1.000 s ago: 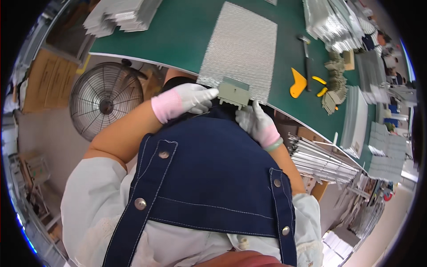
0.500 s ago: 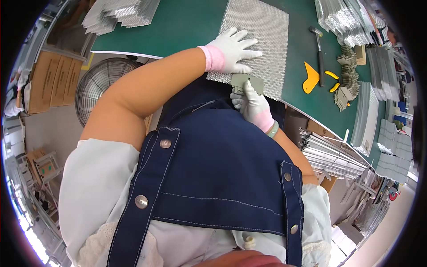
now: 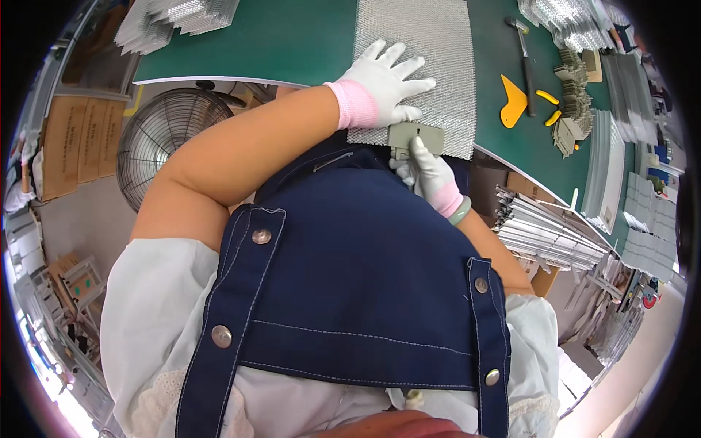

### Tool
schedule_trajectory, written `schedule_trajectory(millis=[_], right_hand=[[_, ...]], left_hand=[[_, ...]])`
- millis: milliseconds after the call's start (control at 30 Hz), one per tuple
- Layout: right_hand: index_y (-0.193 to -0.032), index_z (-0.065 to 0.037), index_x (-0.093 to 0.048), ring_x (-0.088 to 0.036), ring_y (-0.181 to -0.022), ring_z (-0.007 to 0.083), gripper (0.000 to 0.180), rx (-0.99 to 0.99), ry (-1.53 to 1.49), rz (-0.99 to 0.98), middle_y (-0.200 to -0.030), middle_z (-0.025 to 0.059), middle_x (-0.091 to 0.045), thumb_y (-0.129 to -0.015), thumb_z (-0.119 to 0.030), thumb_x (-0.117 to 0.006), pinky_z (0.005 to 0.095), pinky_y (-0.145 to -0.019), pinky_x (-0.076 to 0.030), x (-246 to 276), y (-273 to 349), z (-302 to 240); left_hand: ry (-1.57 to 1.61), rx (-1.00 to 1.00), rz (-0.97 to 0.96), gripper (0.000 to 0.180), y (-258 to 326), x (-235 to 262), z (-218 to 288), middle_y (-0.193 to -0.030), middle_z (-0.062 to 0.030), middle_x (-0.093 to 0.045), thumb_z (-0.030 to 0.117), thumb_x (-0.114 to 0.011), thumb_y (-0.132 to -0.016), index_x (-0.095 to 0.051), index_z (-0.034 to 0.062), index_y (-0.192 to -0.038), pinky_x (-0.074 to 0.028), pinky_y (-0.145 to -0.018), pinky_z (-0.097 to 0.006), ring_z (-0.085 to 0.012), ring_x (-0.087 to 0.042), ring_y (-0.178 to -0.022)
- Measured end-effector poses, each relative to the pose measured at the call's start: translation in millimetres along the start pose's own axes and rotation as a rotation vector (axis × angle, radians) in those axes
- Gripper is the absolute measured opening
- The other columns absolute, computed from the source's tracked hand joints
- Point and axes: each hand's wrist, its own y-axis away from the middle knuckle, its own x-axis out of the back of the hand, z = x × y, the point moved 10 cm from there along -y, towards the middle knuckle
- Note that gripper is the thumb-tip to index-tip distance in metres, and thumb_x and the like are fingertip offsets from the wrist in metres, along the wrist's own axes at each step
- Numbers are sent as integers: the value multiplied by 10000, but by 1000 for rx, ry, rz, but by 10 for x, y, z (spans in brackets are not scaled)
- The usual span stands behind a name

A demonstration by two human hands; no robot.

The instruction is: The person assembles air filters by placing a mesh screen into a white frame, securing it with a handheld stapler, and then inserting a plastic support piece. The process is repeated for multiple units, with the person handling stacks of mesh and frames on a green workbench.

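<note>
A silvery mesh sheet (image 3: 438, 66) lies on the green table, its near end reaching the edge by my body. My left hand (image 3: 383, 84), in a white glove with a pink cuff, rests flat on the sheet with its fingers spread. My right hand (image 3: 427, 169), gloved the same way, grips a flat grey-green plate-like piece (image 3: 420, 136) at the sheet's near edge. The thumb lies on top of that piece, and the other fingers are curled below it, partly hidden.
Right of the sheet lie a hammer (image 3: 526, 73), a yellow scraper (image 3: 513, 102), yellow-handled pliers (image 3: 548, 98) and a pile of grey-green pieces (image 3: 573, 95). Stacked mesh sheets (image 3: 193, 11) sit at the far left. A black fan (image 3: 168, 124) stands left of the table.
The view has shifted slightly. My right hand and the grey-green piece have turned a little, the piece now lying squarer along the sheet's edge. The left hand stays spread on the sheet.
</note>
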Motion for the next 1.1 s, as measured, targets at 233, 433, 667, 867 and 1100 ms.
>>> schedule_trajectory(millis=[233,433,667,867,1100], right_hand=[[-1125,2,-598,-620,-658,112,360,103,31,-60,-894,126,-685,-990,-331,-607,225,-602,-503,57,-105,-50],[-1123,15,-588,-618,-672,111,376,133,19,-95,-914,135,-684,-992,-338,-603,231,-605,-505,-30,-125,-134],[-1132,-22,-566,-613,-680,106,378,119,71,-108,-881,80,-665,-979,-364,-616,226,-636,-523,53,-153,-103],[-1117,-18,-587,-599,-658,102,358,78,58,-66,-862,93,-667,-988,-351,-608,223,-610,-501,57,-121,-84],[-1131,-18,-591,-592,-664,122,408,121,42,-33,-886,112,-664,-995,-403,-580,234,-586,-473,20,-156,-171]], left_hand=[[162,21,-112,616,-295,127,7,-1370,-160,-509,549,-648,-823,-597,172,-1307,-291,-1118,-506,-365,-422,-1301],[161,89,-72,677,-341,156,-14,-1315,-156,-534,559,-706,-754,-608,122,-1261,-278,-1118,-491,-333,-434,-1292],[132,224,-78,825,-498,48,7,-1329,-179,-499,634,-706,-679,-566,103,-1296,-231,-1117,-561,-337,-413,-1313],[108,192,-177,790,-573,97,82,-1322,-176,-510,624,-689,-714,-572,95,-1288,-250,-1105,-540,-329,-454,-1256],[119,-184,92,537,-406,72,-23,-1329,-161,-524,452,-612,-876,-592,138,-1311,-297,-1087,-525,-332,-453,-1275]])
